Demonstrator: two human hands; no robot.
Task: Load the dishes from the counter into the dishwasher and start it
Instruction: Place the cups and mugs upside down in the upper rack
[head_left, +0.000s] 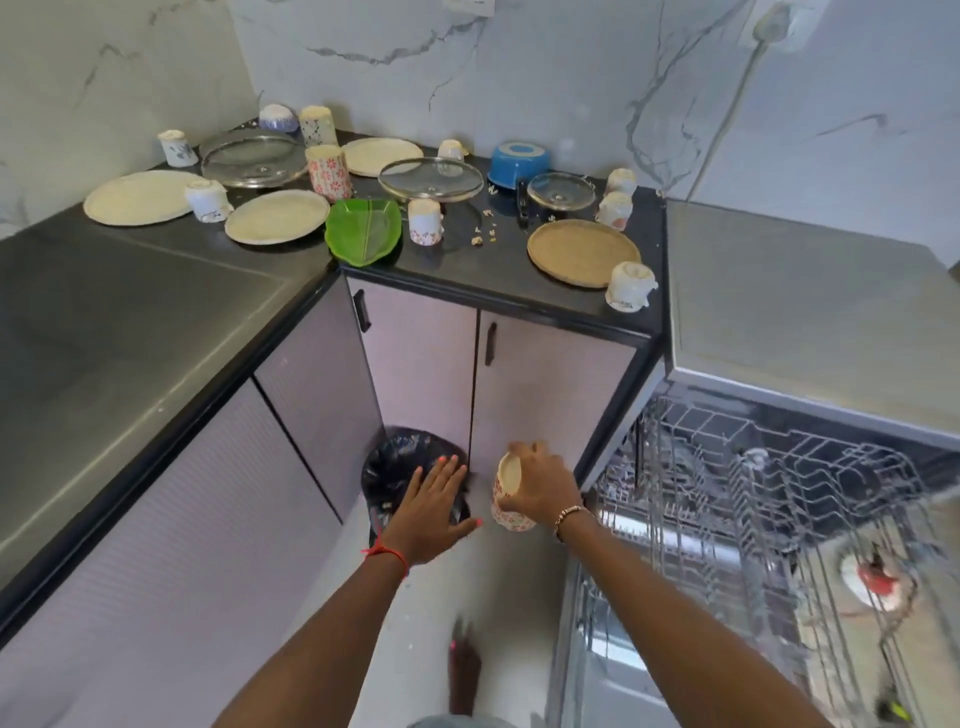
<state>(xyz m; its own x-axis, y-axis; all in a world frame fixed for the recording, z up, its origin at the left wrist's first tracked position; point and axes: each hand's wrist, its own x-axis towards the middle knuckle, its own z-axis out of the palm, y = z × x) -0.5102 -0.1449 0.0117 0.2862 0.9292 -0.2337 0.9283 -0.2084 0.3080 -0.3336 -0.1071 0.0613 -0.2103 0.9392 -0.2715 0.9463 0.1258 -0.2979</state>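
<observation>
Right hand (540, 493): fingers curled round floral cup (508, 486), tilted, low beside bin (400, 452).
Left hand (431, 509): fingers spread above bin, holding nothing.
Dishwasher (753, 493): open, right of cup.

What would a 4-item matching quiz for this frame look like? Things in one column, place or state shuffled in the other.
Column A
1. right hand
2. left hand
3. blue pot
4. green dish

Column B
a. upside down, at the back of the counter
b. grips a floral cup
c. at the counter's front edge
d. open, above the bin

Pairs: 1-b, 2-d, 3-a, 4-c
</observation>
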